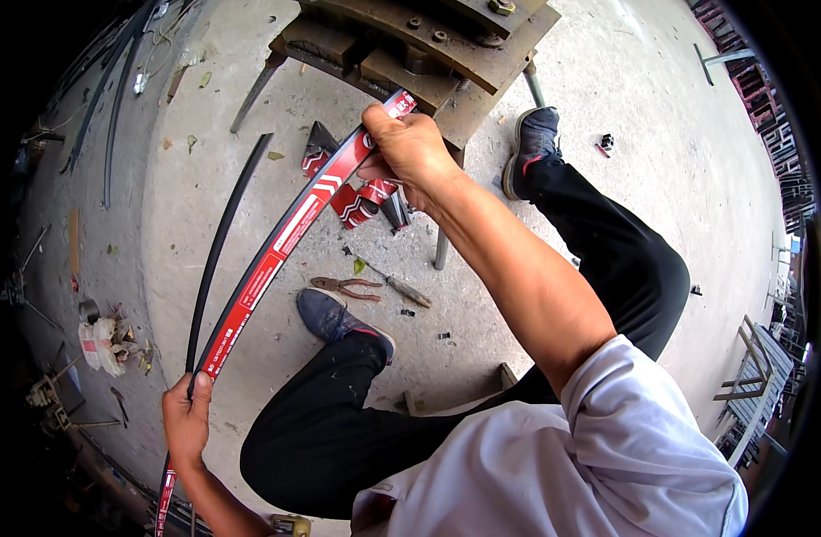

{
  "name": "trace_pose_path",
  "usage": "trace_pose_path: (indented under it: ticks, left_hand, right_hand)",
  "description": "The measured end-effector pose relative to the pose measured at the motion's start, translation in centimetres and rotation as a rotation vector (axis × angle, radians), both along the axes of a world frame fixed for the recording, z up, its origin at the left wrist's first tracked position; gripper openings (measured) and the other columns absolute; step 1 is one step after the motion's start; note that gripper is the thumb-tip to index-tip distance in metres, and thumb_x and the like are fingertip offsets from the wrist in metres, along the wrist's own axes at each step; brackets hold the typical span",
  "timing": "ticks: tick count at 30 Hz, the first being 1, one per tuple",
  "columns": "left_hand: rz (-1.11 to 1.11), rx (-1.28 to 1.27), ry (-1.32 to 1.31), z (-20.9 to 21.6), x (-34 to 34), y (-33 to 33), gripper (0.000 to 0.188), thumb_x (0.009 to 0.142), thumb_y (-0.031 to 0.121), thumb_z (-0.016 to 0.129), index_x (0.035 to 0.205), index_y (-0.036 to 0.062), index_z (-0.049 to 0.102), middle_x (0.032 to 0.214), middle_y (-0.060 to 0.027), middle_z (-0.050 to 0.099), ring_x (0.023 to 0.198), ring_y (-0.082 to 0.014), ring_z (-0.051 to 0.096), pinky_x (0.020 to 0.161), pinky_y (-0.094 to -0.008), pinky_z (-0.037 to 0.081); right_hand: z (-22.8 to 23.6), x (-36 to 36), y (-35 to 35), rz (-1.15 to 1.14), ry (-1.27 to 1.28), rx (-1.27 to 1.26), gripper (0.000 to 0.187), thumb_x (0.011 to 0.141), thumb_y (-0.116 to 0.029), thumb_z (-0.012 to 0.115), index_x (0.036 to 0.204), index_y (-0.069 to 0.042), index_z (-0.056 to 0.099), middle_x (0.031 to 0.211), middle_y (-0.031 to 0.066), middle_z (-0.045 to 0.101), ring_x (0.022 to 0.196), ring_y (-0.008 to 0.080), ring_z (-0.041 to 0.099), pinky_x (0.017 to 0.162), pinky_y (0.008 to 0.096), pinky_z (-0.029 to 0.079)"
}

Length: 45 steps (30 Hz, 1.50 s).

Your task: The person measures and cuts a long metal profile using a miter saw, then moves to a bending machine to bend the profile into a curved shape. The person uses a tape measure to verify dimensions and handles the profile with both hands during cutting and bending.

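A long, narrow strip (265, 268) with red and white printed film on its face and dark edges runs diagonally between my hands. Near its upper end my right hand (412, 150) is closed round it, thumb on top. That end reaches the edge of a heavy, rusty metal press-like block (468, 85). Lower down, my left hand (187, 421) is wrapped round the same strip. A thinner black strip (221, 237) also comes out of this left grip, its far end free. Below my left hand the red strip carries on toward the lower edge.
Red and black offcuts (352, 208) lie under the block. Pliers (346, 287) and a thin tool with a handle (408, 291) rest on the concrete between my feet. Long dark strips (115, 125) lie far left, beside a white crumpled bag (104, 345). Metal frames (757, 371) stand at right.
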<state>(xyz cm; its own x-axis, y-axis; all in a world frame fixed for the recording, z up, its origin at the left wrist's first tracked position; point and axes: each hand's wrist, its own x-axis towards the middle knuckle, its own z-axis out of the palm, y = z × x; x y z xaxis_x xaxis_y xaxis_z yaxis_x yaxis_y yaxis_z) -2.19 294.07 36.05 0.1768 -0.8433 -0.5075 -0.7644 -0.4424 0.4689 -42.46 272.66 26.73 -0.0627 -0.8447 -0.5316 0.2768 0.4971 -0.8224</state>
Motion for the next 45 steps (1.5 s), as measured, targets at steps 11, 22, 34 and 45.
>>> trace_pose_path:
  ticks: [11,22,34,45]
  left_hand:
    - [0.009,-0.044,-0.013,0.0,-0.9,1.3,0.061,0.104,0.054,0.06,0.074,0.001,0.049,0.06,0.0018,0.035,0.061,-0.0089,0.033,0.052,-0.0328,0.028]
    - [-0.035,-0.033,-0.083,-1.1,-3.1,2.8,0.057,0.105,0.051,0.059,0.081,-0.0009,0.056,0.055,-0.0076,0.039,0.053,-0.015,0.036,0.05,-0.0382,0.033]
    - [-0.017,-0.034,-0.116,-1.2,-3.6,3.2,0.052,0.105,0.046,0.061,0.081,-0.0004,0.056,0.055,-0.0059,0.039,0.053,-0.0135,0.036,0.049,-0.0373,0.032]
    - [-0.029,-0.052,-0.153,-0.2,-3.6,2.7,0.056,0.105,0.047,0.062,0.078,-0.0009,0.053,0.055,-0.0082,0.038,0.052,-0.0171,0.034,0.05,-0.0391,0.032]
  right_hand:
    - [0.2,-0.2,0.1,0.011,0.01,-0.009,0.046,0.101,-0.038,0.063,0.097,0.008,0.065,0.082,0.0145,0.072,0.06,0.02,0.07,0.055,0.0299,0.061]
    - [-0.3,0.8,0.9,-0.042,-0.032,-0.042,0.047,0.102,-0.04,0.064,0.091,0.005,0.067,0.079,0.0121,0.071,0.059,0.0178,0.068,0.053,0.0309,0.06]
    - [-0.7,1.9,1.6,-0.038,-0.024,-0.066,0.05,0.103,-0.042,0.064,0.084,0.004,0.064,0.072,0.0103,0.067,0.053,0.0167,0.064,0.047,0.0303,0.054]
    - [-0.5,2.0,1.5,-0.045,-0.073,-0.048,0.048,0.103,-0.04,0.063,0.086,0.005,0.065,0.072,0.0121,0.069,0.053,0.0177,0.065,0.046,0.0303,0.056]
